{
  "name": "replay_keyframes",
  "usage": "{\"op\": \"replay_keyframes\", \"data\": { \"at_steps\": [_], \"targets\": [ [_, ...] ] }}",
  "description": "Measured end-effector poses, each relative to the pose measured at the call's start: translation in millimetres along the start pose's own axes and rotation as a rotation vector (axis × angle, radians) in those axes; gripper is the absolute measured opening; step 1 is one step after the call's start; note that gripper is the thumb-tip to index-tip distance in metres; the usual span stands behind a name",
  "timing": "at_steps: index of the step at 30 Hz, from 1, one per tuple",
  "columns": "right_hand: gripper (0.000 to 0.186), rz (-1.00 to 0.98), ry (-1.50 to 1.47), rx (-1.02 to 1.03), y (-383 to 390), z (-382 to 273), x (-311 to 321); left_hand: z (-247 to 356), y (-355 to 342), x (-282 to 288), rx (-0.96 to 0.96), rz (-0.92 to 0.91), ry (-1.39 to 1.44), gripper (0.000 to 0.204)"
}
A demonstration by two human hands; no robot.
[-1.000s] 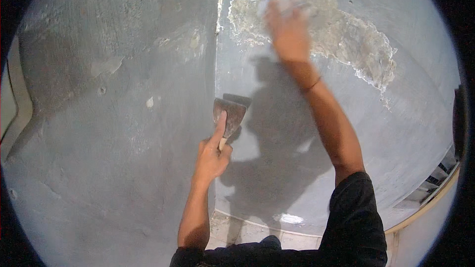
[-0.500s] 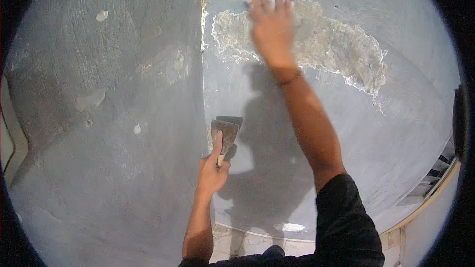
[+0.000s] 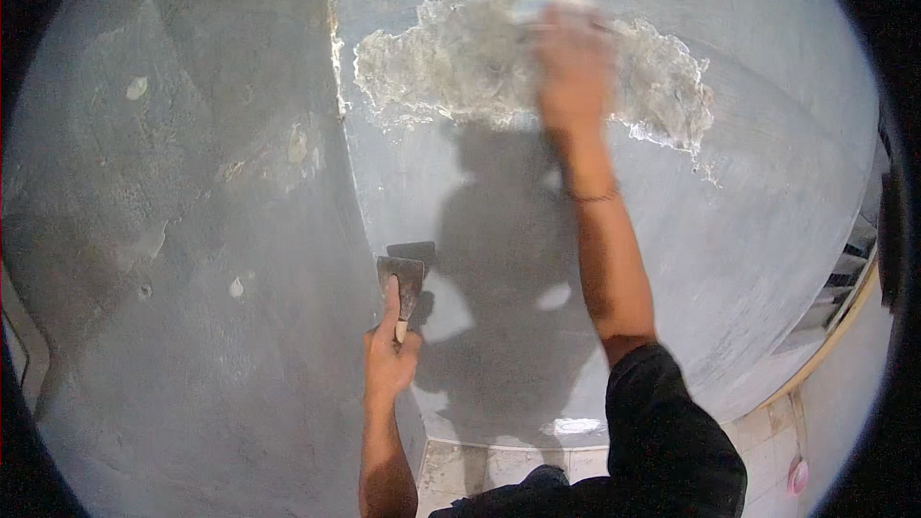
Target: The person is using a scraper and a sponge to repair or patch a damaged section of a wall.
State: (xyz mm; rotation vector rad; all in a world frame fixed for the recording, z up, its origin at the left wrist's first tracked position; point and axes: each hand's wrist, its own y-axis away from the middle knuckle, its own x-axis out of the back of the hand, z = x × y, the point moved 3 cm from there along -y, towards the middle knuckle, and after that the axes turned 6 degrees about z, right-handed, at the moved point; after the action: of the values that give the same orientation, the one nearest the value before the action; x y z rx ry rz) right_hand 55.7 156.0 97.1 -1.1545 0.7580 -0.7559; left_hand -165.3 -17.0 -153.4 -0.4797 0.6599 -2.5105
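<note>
The wall patch (image 3: 451,62) lies bare but its crusty edge (image 3: 662,139) is left, while your left hand (image 3: 388,364) grips a scraper (image 3: 408,290) and your right hand (image 3: 576,72) holds, seemingly, a blurred pad (image 3: 561,0).

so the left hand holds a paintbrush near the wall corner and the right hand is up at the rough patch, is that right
One slip: the left hand holds a flat-bladed scraper, not a paintbrush, as the head view shows. It is near the wall corner, and the right hand is up at the rough patch.
</note>
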Motion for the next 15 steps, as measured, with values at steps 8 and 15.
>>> {"op": "replay_keyframes", "data": {
  "at_steps": [8, 15],
  "targets": [
    [0.035, 0.046, 0.236, -0.280, 56.4, 66.5, 48.4, 48.4, -55.3, -16.6, -0.172, 0.000, -0.052, 0.076],
    [0.035, 0.179, -0.008, -0.390, 70.7, 146.4, 82.5, 93.2, -73.7, -22.7, -0.284, 0.048, -0.068, 0.078]
  ]
}}
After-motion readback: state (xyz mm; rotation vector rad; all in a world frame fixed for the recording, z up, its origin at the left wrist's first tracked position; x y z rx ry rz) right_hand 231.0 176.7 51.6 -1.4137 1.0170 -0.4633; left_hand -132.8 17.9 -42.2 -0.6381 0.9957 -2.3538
